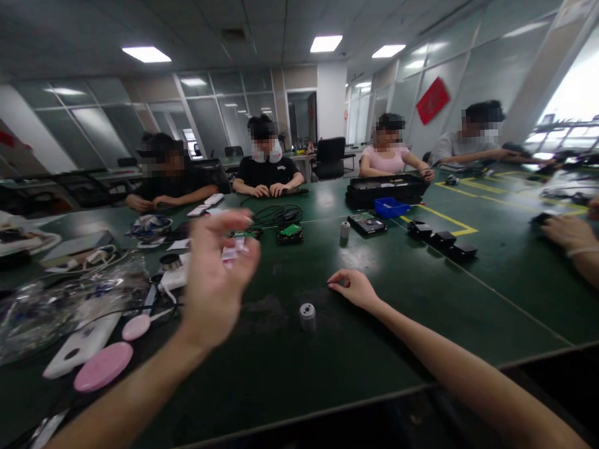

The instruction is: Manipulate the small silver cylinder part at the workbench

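Note:
My left hand (217,274) is raised above the green table (295,363), blurred by motion, with its fingers spread and nothing visible in them. My right hand (354,288) rests on the table with its fingers curled loosely downward; whether anything is under them is hidden. A small silver cylinder (307,312) stands on the table between my two hands, just left of the right hand and untouched.
Clear plastic bags (50,308), a white device (81,345) and pink discs (103,367) lie at left. Green circuit boards (290,233), cables, a black tray (384,189), a blue bin (391,207) and black blocks (442,239) lie further back. Several people sit around the table; another person's arm (586,252) is at right.

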A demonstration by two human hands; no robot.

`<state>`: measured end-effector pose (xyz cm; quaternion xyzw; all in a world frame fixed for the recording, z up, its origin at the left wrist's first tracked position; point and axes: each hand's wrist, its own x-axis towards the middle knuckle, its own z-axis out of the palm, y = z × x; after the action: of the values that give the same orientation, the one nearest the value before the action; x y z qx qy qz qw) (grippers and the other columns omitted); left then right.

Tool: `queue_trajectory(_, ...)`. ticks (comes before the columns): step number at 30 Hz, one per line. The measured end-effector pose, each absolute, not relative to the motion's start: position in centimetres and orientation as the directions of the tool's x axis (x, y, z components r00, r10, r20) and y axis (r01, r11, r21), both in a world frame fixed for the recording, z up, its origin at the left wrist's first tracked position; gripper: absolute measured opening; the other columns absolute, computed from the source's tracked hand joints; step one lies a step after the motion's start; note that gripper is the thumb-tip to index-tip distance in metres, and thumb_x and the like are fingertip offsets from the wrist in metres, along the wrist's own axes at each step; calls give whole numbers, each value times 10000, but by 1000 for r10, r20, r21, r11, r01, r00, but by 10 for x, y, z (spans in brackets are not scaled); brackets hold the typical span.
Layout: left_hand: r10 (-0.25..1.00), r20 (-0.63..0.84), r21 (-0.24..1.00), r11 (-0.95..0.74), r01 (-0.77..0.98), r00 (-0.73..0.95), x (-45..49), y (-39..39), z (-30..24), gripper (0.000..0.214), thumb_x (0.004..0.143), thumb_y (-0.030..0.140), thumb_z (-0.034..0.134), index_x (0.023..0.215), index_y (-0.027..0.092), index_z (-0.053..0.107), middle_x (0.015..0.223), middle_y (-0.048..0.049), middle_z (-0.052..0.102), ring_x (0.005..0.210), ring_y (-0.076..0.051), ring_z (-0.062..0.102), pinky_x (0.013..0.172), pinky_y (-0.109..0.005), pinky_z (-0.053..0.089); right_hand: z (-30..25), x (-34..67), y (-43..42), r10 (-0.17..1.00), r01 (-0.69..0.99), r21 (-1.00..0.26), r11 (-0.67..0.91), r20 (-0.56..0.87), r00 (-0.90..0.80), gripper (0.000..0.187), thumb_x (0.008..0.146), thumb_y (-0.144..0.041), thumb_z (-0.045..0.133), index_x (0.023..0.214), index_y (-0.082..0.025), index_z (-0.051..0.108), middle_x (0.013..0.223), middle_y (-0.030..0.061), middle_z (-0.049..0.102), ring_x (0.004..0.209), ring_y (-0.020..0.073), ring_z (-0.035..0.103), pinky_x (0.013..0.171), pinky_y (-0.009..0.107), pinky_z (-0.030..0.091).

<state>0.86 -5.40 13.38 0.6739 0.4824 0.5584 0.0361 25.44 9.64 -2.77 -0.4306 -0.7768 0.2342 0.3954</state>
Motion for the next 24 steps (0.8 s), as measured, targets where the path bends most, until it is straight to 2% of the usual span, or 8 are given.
queue_trajectory(3,833,528,584,-499,640,168,21,-45,86,578,801,427,702,1284,209,472,1278,-115,525,1188,-296,503,986,-487,437,-20,248,88,842,432,-723,539,451,-296,83,765,-267,689,804,-212,736,759,19,739,515,126,546,492,238,416)
queue_trajectory(5,884,393,607,-457,650,254,27,-37,51,746,696,432,789,1316,217,434,1299,-128,507,1202,-311,493,1012,-487,415,-12,241,76,827,382,-734,562,482,-290,121,813,-284,651,844,-192,724,836,49,746,531,129,565,499,242,434)
queue_trajectory(6,893,352,620,-446,645,279,28,-33,36,760,679,416,804,1315,224,435,1282,-123,524,1183,-307,509,1008,-481,419,-8,236,68,816,351,-737,577,496,-298,140,835,-292,631,863,-185,717,878,64,747,552,134,584,510,245,450)
queue_trajectory(9,901,303,676,-434,596,311,29,-24,13,615,714,340,782,1249,237,498,1137,-75,617,1053,-269,588,935,-424,466,5,222,44,768,255,-737,626,526,-366,141,864,-291,612,896,-190,705,935,69,743,642,155,640,564,253,495)
queue_trajectory(13,896,318,718,-441,538,311,28,-21,8,314,777,280,723,1064,210,617,1009,-40,669,942,-226,631,838,-330,493,11,212,24,700,194,-710,677,541,-467,74,841,-238,646,861,-227,717,841,30,740,692,168,655,608,262,508)
queue_trajectory(20,904,330,730,-426,534,270,26,-21,1,355,759,329,750,1076,207,646,1014,-49,683,933,-231,632,817,-322,492,6,212,25,679,195,-685,702,561,-473,79,854,-253,632,867,-237,708,874,34,733,709,172,647,619,276,499)
queue_trajectory(24,900,342,721,-435,539,270,24,-22,-2,334,763,330,748,1067,224,658,990,-35,692,904,-221,634,802,-314,492,7,211,25,652,199,-672,713,532,-540,68,847,-240,643,862,-232,709,832,25,730,705,166,647,648,278,499)
